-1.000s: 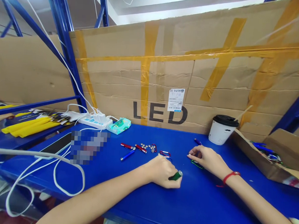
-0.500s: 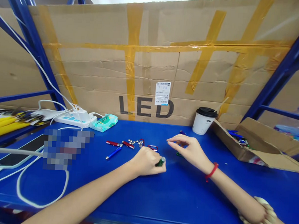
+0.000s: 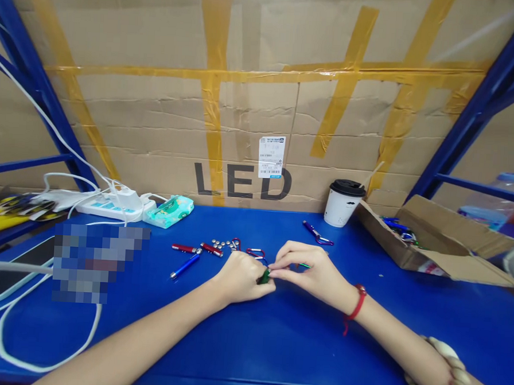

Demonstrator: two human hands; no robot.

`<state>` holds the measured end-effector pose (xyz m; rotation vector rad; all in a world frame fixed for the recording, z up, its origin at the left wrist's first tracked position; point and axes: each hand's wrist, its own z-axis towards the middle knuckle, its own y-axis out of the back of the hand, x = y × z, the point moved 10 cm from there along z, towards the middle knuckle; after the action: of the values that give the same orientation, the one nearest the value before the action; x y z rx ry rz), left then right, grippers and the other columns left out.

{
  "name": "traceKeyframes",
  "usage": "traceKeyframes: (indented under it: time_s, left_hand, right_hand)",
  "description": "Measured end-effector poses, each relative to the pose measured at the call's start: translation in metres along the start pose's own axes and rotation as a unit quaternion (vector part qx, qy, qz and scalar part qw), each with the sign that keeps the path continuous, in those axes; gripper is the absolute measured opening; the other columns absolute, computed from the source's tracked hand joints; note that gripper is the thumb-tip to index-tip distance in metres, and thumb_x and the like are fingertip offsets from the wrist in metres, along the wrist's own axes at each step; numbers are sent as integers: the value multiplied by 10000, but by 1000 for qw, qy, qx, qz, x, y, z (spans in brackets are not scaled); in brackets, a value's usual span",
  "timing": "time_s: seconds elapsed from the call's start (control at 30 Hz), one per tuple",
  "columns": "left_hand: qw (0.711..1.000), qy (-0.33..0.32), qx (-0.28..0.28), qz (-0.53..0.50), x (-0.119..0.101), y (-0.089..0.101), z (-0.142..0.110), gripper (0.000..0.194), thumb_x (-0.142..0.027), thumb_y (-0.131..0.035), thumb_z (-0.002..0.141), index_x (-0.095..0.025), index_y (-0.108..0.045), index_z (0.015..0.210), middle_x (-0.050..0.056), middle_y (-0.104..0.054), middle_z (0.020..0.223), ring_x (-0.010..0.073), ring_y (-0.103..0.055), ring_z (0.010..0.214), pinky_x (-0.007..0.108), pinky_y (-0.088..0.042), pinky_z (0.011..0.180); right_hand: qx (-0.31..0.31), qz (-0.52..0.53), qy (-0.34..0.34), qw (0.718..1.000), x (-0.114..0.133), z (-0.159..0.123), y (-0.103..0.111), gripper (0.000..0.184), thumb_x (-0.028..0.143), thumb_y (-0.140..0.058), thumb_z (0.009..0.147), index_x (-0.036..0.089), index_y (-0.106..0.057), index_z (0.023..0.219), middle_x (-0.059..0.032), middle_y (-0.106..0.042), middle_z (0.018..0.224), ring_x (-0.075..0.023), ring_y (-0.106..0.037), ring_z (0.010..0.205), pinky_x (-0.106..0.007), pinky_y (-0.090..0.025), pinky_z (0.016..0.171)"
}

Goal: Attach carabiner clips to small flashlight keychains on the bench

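Observation:
My left hand (image 3: 244, 278) is closed around a small green flashlight (image 3: 263, 276); most of its body is hidden by the fingers. The thumb and index finger of my right hand (image 3: 311, 268) are pinched together at the flashlight's exposed end, and what lies between them is too small to make out. Behind my left hand lie several silvery button cells (image 3: 222, 244), a red carabiner clip (image 3: 256, 252) and a red flashlight piece (image 3: 211, 249). Left of these are another red tube (image 3: 184, 248) and a blue flashlight tube (image 3: 185, 266). A green clip (image 3: 305, 265) shows partly behind my right hand.
A purple-blue flashlight with a clip (image 3: 311, 230) lies toward the back. A lidded paper cup (image 3: 343, 204) and an open cardboard box (image 3: 412, 261) stand at right. At left are a wipes pack (image 3: 168, 211), a power strip (image 3: 109, 208), a phone (image 3: 15, 272) and white cables.
My right hand has moved left to the end of the green flashlight, and its fingertips have closed there. My left hand keeps its grip. The whole view has shifted slightly.

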<state>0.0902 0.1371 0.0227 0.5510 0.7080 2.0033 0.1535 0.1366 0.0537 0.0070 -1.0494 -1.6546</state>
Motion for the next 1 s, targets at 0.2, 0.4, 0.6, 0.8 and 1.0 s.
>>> traceKeyframes:
  time_s: [0.2,0.4,0.6,0.8,1.0]
  left_hand:
    - [1000,-7,22,2,0,-5,-2,282,-219,-499,671,-157,-459,399,-10,-527,386,102,-496,353,237,-228,395]
    - [999,-25,44,15,-1,-9,-4,290,-257,-505,708,-160,-482,436,-8,-536,411,105,-508,376,236,-250,411]
    - [999,-26,43,-15,-3,-4,1,303,-226,-484,717,-155,-453,424,-14,-522,401,95,-486,360,231,-223,403]
    - [1000,-1,24,-11,-1,3,5,344,-185,-446,735,-142,-429,394,-6,-493,363,76,-438,329,219,-216,408]
    - [1000,0,22,-8,-4,4,7,397,-183,-452,760,-134,-398,371,-7,-433,327,63,-379,312,207,-212,398]
  right_hand:
    - [41,-53,8,998,3,-3,-4,142,285,-617,797,166,-693,784,-38,-617,797,-107,-583,706,-210,-453,657]
    - [75,-107,13,991,9,-3,-12,173,307,-569,831,166,-665,805,-42,-620,869,-118,-585,756,-211,-447,673]
    - [62,-137,-8,989,5,-4,-11,199,357,-579,819,175,-636,766,-25,-621,841,-110,-581,718,-196,-430,617]
    - [7,-154,-5,988,4,-2,9,213,374,-532,853,208,-657,902,-10,-642,881,-98,-594,761,-185,-424,663]
    - [-114,-314,-173,926,-44,-7,79,134,282,-551,836,237,-676,850,16,-647,851,-94,-570,650,-212,-390,578]
